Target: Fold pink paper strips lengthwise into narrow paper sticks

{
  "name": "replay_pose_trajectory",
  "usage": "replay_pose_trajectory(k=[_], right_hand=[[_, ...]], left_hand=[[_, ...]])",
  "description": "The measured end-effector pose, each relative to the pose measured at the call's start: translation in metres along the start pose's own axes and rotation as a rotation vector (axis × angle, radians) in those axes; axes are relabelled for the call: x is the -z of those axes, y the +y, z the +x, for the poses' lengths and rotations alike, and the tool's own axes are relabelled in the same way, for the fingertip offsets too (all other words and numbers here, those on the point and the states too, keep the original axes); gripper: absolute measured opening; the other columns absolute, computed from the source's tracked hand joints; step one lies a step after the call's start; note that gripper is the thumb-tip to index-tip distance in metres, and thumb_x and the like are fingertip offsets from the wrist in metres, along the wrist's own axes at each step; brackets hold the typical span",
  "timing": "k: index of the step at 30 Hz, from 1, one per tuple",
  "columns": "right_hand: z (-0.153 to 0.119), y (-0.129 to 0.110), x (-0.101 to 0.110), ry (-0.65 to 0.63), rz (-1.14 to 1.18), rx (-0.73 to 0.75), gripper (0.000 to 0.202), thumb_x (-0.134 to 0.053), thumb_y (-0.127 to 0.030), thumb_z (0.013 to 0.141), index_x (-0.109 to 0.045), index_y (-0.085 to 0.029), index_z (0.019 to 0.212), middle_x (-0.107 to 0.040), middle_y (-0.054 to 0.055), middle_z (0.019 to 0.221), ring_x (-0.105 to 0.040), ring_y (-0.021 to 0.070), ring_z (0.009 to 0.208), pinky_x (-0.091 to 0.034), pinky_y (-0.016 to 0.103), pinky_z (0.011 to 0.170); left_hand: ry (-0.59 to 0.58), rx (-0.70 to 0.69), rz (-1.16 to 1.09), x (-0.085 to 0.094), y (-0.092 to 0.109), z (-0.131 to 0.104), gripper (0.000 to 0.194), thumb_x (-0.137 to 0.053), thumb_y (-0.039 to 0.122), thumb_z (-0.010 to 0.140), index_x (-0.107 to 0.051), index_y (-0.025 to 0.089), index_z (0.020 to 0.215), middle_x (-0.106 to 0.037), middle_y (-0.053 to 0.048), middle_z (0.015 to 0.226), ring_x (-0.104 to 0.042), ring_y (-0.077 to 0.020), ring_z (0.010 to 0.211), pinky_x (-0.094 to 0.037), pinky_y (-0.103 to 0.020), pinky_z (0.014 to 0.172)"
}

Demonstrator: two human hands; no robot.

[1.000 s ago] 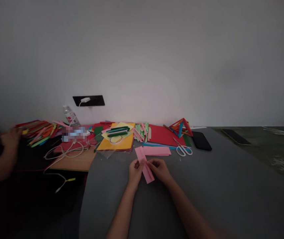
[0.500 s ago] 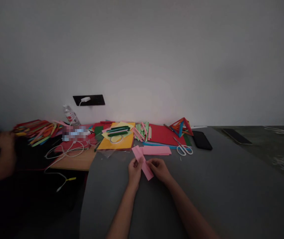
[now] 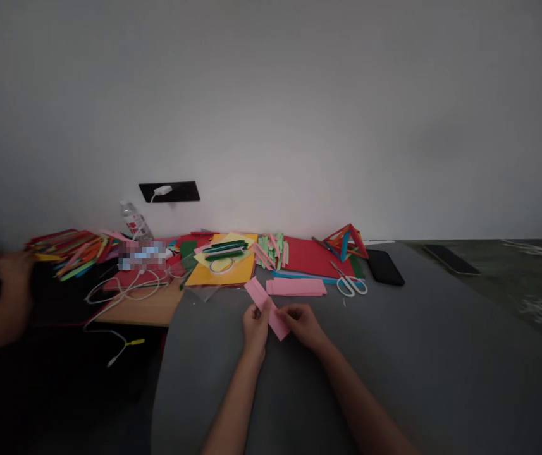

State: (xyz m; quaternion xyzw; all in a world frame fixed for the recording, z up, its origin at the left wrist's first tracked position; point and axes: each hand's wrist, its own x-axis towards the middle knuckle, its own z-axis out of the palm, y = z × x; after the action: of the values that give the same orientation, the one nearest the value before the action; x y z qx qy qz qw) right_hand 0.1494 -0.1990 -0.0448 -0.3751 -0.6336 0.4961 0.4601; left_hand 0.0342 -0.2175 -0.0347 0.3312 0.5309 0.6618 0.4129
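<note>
A pink paper strip [image 3: 257, 292] slants between my two hands above the grey table [image 3: 308, 392]. My left hand [image 3: 255, 330] pinches its left edge near the middle. On the other side, my right hand [image 3: 303, 323] is closed with thumb and fingertips on the strip's right edge. Just beyond my hands lie several stacked pink strips [image 3: 299, 287]. White-handled scissors [image 3: 350, 285] rest to the right of that stack, partly on a red sheet [image 3: 306, 256].
Yellow sheets [image 3: 199, 273], green strips [image 3: 227, 249] and a paper frame [image 3: 346, 241] stand along the wall. Black phones [image 3: 384, 267] lie at the right. At the left are a bottle [image 3: 135, 220], white cables [image 3: 128, 287], coloured strips [image 3: 69, 246] and another person's arm [image 3: 14, 294].
The pink strip between my hands has shifted slightly left, and its lower end has moved up a little. My hands keep nearly the same grip.
</note>
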Motion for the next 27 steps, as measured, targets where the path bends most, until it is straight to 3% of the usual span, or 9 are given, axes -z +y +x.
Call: replay_pose_trajectory(k=[8, 13, 18, 21, 27], right_hand=[[-0.002, -0.007, 0.001, -0.116, 0.006, -0.023, 0.03, -0.055, -0.043, 0.069, -0.062, -0.015, 0.06, -0.055, -0.001, 0.045, -0.048, 0.0095, 0.043, -0.038, 0.02, 0.045], [-0.002, -0.006, 0.001, -0.104, 0.022, -0.046, 0.032, -0.057, -0.046, 0.066, -0.062, -0.015, 0.061, -0.055, -0.001, 0.045, -0.048, 0.0094, 0.042, -0.038, 0.02, 0.044], [-0.001, -0.001, 0.002, -0.088, 0.052, -0.06, 0.031, -0.057, -0.045, 0.066, -0.062, -0.014, 0.066, -0.053, -0.003, 0.044, -0.045, 0.0085, 0.038, -0.036, 0.02, 0.042], [0.001, 0.001, 0.005, 0.011, 0.037, -0.027, 0.031, -0.057, -0.045, 0.066, -0.061, -0.014, 0.066, -0.056, -0.001, 0.052, -0.049, 0.0101, 0.045, -0.037, 0.021, 0.046], [0.008, 0.003, 0.016, 0.376, 0.032, 0.053, 0.032, -0.054, -0.048, 0.067, -0.058, -0.016, 0.068, -0.059, 0.002, 0.065, -0.052, 0.0144, 0.062, -0.04, 0.023, 0.055]], left_hand=[[0.02, 0.035, -0.17, 0.004, -0.009, 0.007, 0.036, -0.063, 0.047, 0.058, -0.052, 0.012, 0.061, -0.047, 0.004, 0.05, -0.042, -0.0063, 0.043, -0.033, -0.018, 0.042], [0.034, 0.045, -0.251, 0.004, -0.011, 0.007, 0.035, -0.064, 0.044, 0.058, -0.05, 0.013, 0.063, -0.044, 0.006, 0.051, -0.041, -0.0055, 0.044, -0.032, -0.017, 0.043], [0.022, 0.054, -0.329, 0.004, -0.01, 0.009, 0.031, -0.063, 0.04, 0.061, -0.052, 0.013, 0.069, -0.05, 0.004, 0.057, -0.046, -0.0061, 0.049, -0.036, -0.018, 0.048], [-0.004, 0.05, -0.385, 0.003, -0.008, 0.009, 0.026, -0.065, 0.034, 0.062, -0.054, 0.013, 0.073, -0.055, 0.002, 0.062, -0.051, -0.0076, 0.055, -0.04, -0.019, 0.053], [-0.046, 0.0, -0.323, 0.002, -0.007, 0.006, 0.029, -0.067, 0.03, 0.06, -0.058, 0.014, 0.083, -0.063, -0.005, 0.082, -0.059, -0.0148, 0.076, -0.044, -0.025, 0.069]])
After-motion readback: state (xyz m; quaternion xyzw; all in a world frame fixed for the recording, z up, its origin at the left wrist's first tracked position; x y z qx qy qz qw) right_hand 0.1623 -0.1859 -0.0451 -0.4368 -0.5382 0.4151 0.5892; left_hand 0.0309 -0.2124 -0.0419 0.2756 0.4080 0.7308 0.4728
